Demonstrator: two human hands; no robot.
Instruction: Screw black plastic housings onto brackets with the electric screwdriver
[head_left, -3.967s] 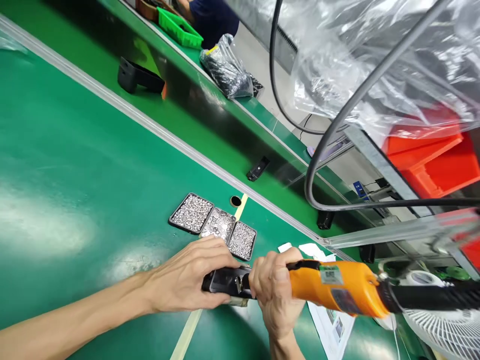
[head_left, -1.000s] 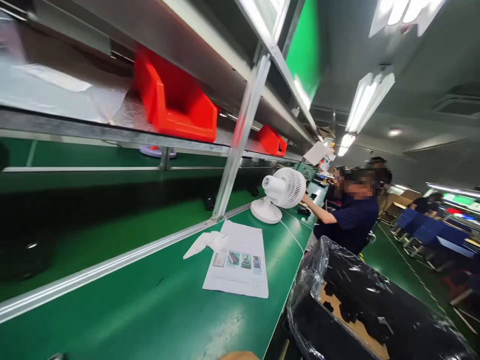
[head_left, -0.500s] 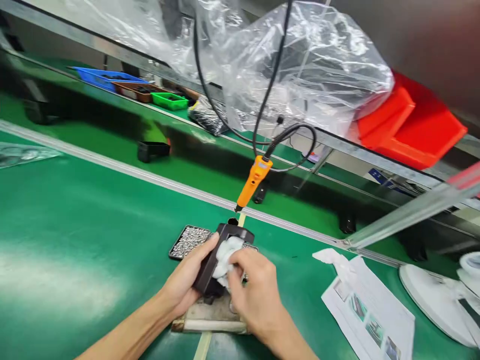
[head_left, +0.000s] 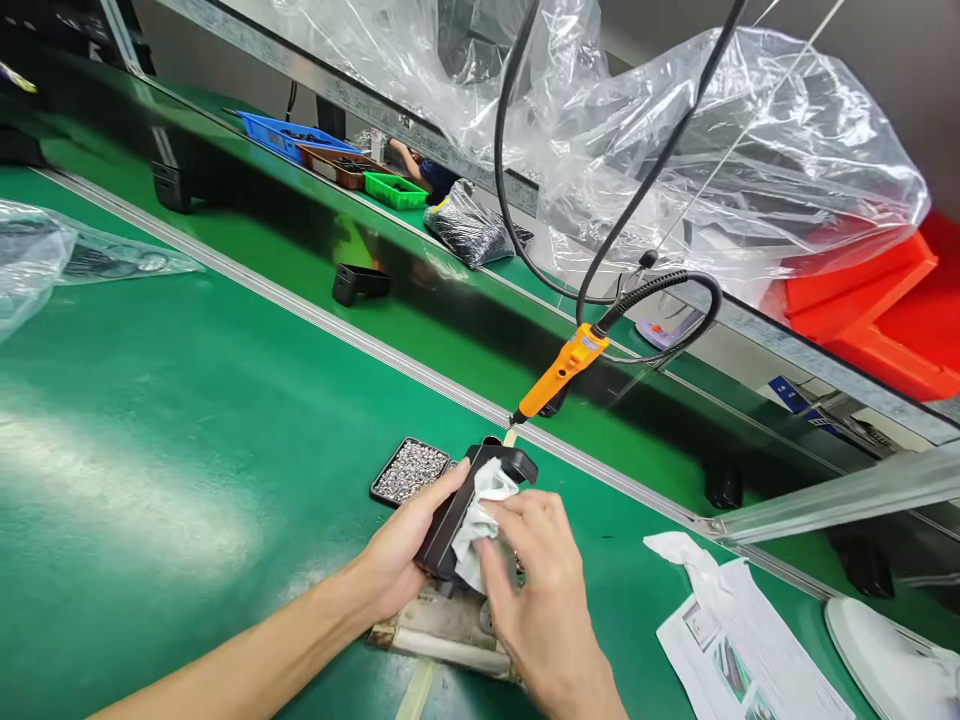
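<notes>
Closely between: case point(head_left: 446, 534), long axis slanting away, slightly right — left hand point(head_left: 405, 548) gripping its side, right hand point(head_left: 541, 562) pinching cloth point(head_left: 480, 515) against it.

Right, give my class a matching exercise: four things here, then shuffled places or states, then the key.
1. Long black boxy part
2. Crumpled white cloth
3. Orange pen-shaped power tool
4. Green plastic tray

A. Tip down, in neither hand
B. Beside a brown plastic tray
C. Pinched by right hand
D. Gripped by left hand

Pairs: 1-D, 2-C, 3-A, 4-B
</notes>
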